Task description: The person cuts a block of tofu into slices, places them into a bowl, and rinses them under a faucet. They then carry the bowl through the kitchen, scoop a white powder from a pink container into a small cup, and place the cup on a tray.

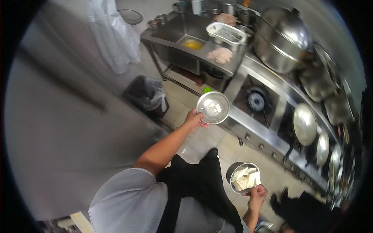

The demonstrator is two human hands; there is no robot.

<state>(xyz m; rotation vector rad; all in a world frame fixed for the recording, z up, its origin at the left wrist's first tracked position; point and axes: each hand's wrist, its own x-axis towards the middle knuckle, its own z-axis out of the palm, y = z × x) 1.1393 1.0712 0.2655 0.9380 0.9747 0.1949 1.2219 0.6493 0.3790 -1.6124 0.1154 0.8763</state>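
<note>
My left hand grips the rim of a round metal bowl, thumb on top. A few small white pieces lie in the bottom of this bowl. Lower right, my right hand holds a deeper metal pot by its near edge. Thick white slabs fill much of that pot. Both vessels are held in the air over the tiled floor, well apart from each other.
A stove runs along the right, with a large lidded steamer and several pans. The sink stands ahead. A lined bin is at left. Another person's dark shoe shows lower right.
</note>
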